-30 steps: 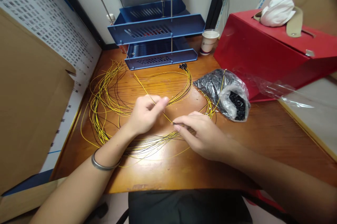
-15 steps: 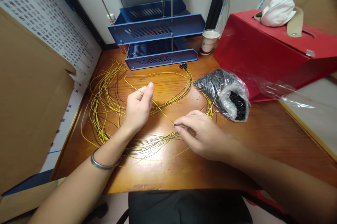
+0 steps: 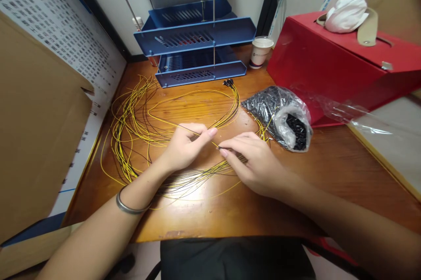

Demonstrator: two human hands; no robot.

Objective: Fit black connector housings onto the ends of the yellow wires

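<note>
- Yellow wire [image 3: 184,127]: one thin strand, pinched between both hands over the middle of the wooden desk [image 3: 329,170]; its free length runs far-left in a loop toward the main tangle.
- Left hand [image 3: 184,146]: closed, thumb and forefinger nipping the strand, fingertips pointing right.
- Right hand [image 3: 255,159]: closed at the fingertips on the strand's end, where a small dark tip shows; whether a connector is already seated there is too small to tell.
- Finished lot, by judgement: a bundle of wires [image 3: 230,104] curving to the far side, ends gathered and each bearing a small black terminal [image 3: 228,82]; this reads as work done.
- Remaining lot, by judgement: loose yellow and black wires [image 3: 126,135] sprawled at left and under the hands, far more numerous than the bundle; most of the work appears left.
- Plastic bag [image 3: 283,115]: clear, right of the hands, heaped with small black parts, open toward the near side.
- Blue letter trays [image 3: 197,37]: stacked at the far edge.
- Paper cup [image 3: 261,51]: beside the trays.
- Red box [image 3: 335,65]: far right, white tissue on top.
</note>
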